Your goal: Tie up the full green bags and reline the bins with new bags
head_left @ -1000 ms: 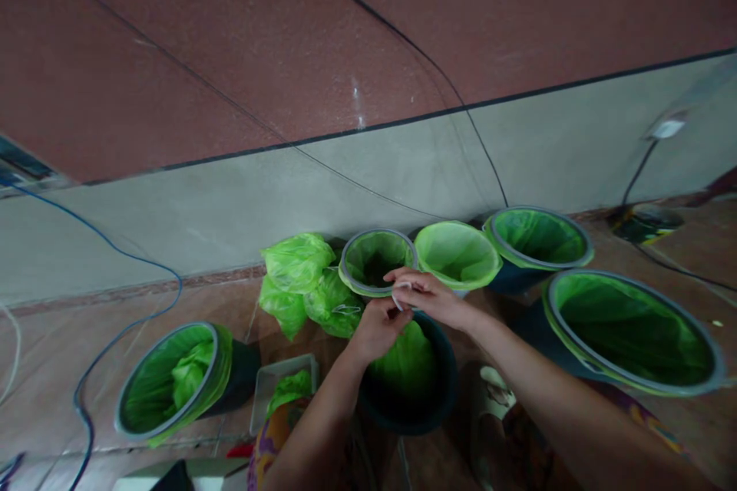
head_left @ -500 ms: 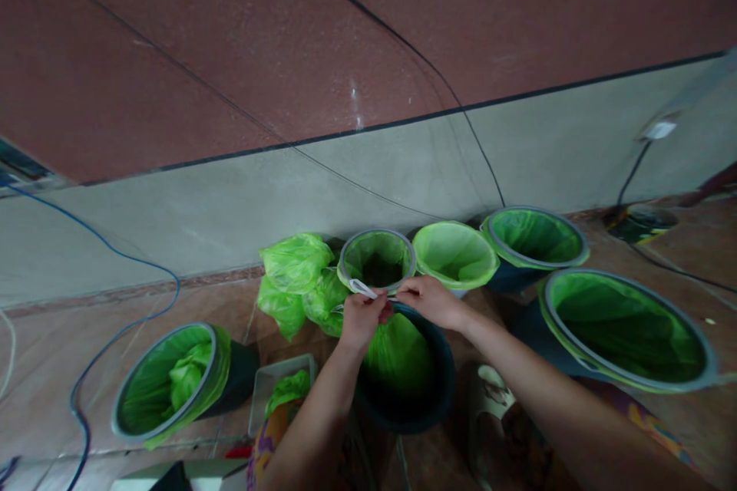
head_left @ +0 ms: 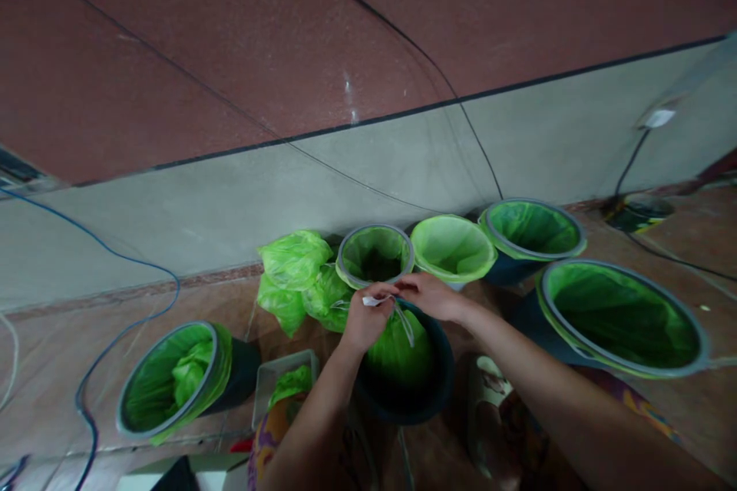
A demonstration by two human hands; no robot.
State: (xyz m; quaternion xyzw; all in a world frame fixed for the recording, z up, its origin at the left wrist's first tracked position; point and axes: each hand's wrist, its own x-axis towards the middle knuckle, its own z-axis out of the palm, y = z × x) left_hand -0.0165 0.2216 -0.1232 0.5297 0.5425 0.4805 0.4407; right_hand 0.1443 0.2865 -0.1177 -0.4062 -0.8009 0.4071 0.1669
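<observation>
In the head view, a full green garbage bag (head_left: 400,353) sits inside a dark bin (head_left: 441,391) between my feet. Its gathered top is at my hands, with a white drawstring (head_left: 408,324) hanging down in a loop over the bag. My left hand (head_left: 371,314) is closed on the drawstring, and a white end sticks out above its fingers. My right hand (head_left: 429,294) meets it from the right, fingertips pinched together on the string at the bag's neck. The fingertips of both hands partly hide the knot area.
Several tied green bags (head_left: 296,261) are piled against the wall. Green-lined bins stand around: a small one (head_left: 375,230), a light one (head_left: 454,245), others at right (head_left: 625,318) and left (head_left: 166,376). A clear tray (head_left: 262,391) holds green plastic. A blue cable (head_left: 123,257) crosses the floor.
My hands have come closer together over the bag. The drawstring, stretched between them before, now hangs in a loop on the right of my left hand.
</observation>
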